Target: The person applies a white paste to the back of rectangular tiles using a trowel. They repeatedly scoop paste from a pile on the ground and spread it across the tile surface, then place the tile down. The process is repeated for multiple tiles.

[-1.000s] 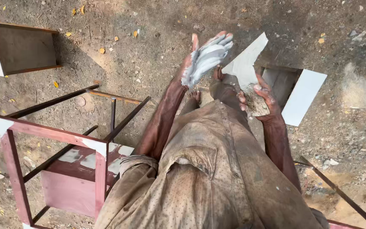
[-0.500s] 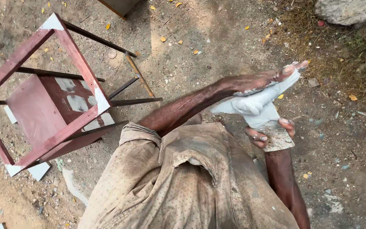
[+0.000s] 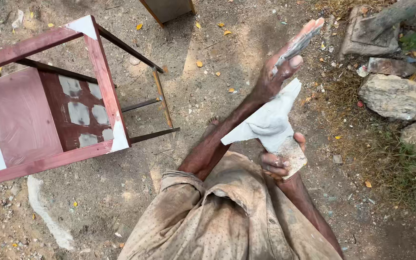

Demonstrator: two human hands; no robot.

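Observation:
My left hand (image 3: pixel 285 60) is stretched out over the dirt ground with its fingers straight and smeared with grey-white putty; it grips nothing. Just below it, my right hand (image 3: pixel 278 163) is closed around a flat white piece (image 3: pixel 292 154) that carries a thick lump of white putty (image 3: pixel 268 123). The left forearm crosses close behind the lump. A reddish-brown wooden frame (image 3: pixel 104 82), lying tilted at the left, has white putty patches on its corners and inner panel (image 3: pixel 80 113). My dusty tan shirt (image 3: pixel 227 221) fills the bottom.
Large stones (image 3: pixel 393 96) and rubble lie among dry grass at the right. A wooden box edge (image 3: pixel 167 9) shows at the top. Thin dark rails (image 3: pixel 162 98) of the frame stick out toward my arm. Leaves dot the bare dirt.
The view has swung, so the wooden frame now sits higher at the left. My left hand has risen off the putty and points up and right; the right hand keeps its hold.

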